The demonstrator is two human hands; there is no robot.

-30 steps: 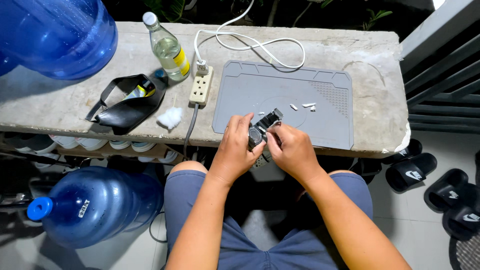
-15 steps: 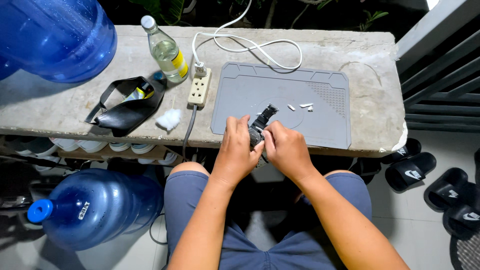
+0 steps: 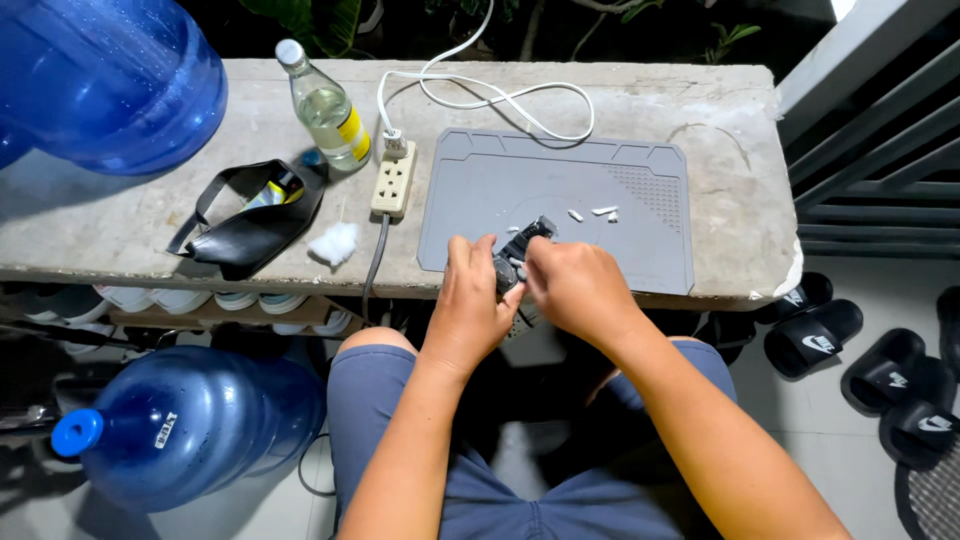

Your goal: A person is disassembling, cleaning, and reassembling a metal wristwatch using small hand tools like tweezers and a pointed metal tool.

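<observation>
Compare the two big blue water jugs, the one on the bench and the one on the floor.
The jug on the bench sits up on the concrete top, cut off by the picture's edge, so its neck is out of view. The jug on the floor lies on its side below the bench, its blue cap showing and a small label on its side. Both are big, see-through blue and rounded.

Both hands meet over the near edge of a grey work mat lying on a concrete surface. The left hand and the right hand together clasp a small dark device, the fingers curled around it. A few small white bits lie on the mat just beyond. To the left sit a white power strip, a clear glass bottle, a black pouch and a white cotton wad.
</observation>
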